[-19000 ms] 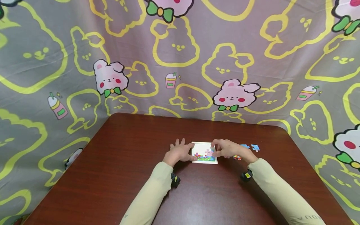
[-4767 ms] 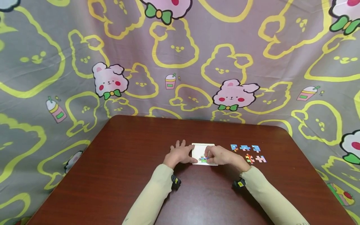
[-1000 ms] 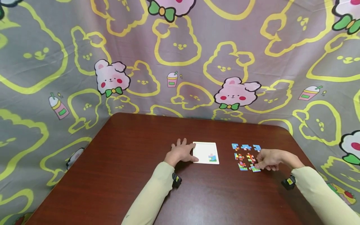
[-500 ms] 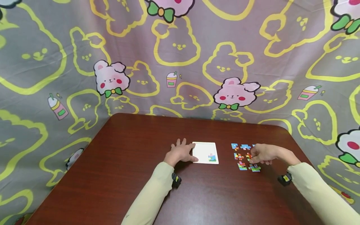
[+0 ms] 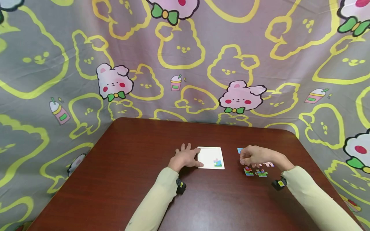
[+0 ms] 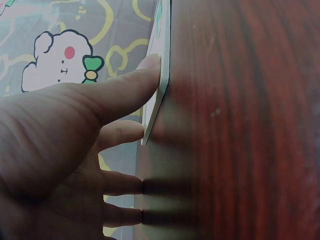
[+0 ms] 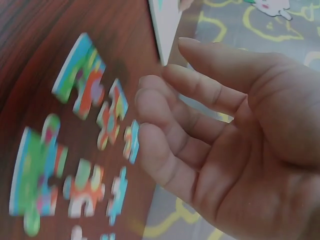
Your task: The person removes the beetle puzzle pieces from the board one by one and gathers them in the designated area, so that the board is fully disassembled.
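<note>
My left hand point(image 5: 185, 157) rests at the left edge of a white puzzle tray point(image 5: 206, 154), thumb and index finger touching its rim and the other fingers spread on the table. One jigsaw piece point(image 5: 218, 163) lies in the tray's near right corner. Over the loose pieces at the right hovers my right hand point(image 5: 255, 155), fingers loosely bent. Nothing shows between its thumb point(image 7: 200, 52) and fingers in the right wrist view. Below it lie a red-and-green jigsaw piece point(image 5: 248, 171) and a green one point(image 5: 261, 173); a blue piece point(image 5: 240, 150) is partly covered.
The right wrist view shows the loose pieces in rows, among them an orange-and-white piece point(image 7: 85, 187) and a blue-edged piece point(image 7: 117, 195). All lie on a dark red-brown table point(image 5: 138, 154). A patterned curtain point(image 5: 138, 48) stands behind it.
The tray held several pieces at first; now one stays in it and more lie at the right. Over the last second my right hand moved leftward across the loose pieces. My left hand stayed put.
</note>
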The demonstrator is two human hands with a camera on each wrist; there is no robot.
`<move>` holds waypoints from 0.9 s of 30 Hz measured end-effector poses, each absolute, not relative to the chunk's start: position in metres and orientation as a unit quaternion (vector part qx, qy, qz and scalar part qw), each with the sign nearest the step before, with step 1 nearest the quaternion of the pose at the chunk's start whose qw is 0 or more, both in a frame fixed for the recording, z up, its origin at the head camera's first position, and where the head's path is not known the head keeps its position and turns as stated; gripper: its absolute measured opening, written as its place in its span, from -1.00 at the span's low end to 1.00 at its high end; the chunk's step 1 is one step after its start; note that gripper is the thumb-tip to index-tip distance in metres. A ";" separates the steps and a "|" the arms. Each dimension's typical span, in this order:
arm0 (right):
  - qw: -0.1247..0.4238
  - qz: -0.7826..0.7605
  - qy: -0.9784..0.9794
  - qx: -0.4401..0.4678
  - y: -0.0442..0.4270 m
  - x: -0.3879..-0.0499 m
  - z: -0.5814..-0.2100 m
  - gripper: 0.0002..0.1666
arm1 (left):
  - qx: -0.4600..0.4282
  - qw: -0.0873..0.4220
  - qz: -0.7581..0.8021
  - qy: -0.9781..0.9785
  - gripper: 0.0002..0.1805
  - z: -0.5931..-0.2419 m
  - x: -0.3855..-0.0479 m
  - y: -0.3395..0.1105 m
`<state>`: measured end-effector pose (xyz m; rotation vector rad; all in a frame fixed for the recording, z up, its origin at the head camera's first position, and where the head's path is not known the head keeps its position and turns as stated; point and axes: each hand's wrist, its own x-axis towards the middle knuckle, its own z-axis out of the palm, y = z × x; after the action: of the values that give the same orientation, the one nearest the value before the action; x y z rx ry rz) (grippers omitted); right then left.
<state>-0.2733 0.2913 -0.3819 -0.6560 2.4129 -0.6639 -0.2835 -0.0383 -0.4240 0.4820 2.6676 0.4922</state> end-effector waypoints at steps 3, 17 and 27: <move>0.267 -0.257 0.897 -0.242 0.284 -0.274 -0.386 -0.83 | 0.172 0.193 0.177 0.950 -0.15 -0.424 -0.283 -0.038; 0.229 -0.292 0.897 -0.242 0.261 -0.279 -0.399 -0.79 | 0.168 0.191 0.173 0.952 -0.15 -0.424 -0.284 -0.038; 0.217 -0.277 0.898 -0.264 0.240 -0.282 -0.406 -0.71 | 0.171 0.188 0.175 0.951 -0.15 -0.424 -0.285 -0.037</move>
<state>-0.2822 0.2398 -0.4060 -0.7320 2.4883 -0.7678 -0.2846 -0.0374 -0.4244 0.4817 2.6756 0.4921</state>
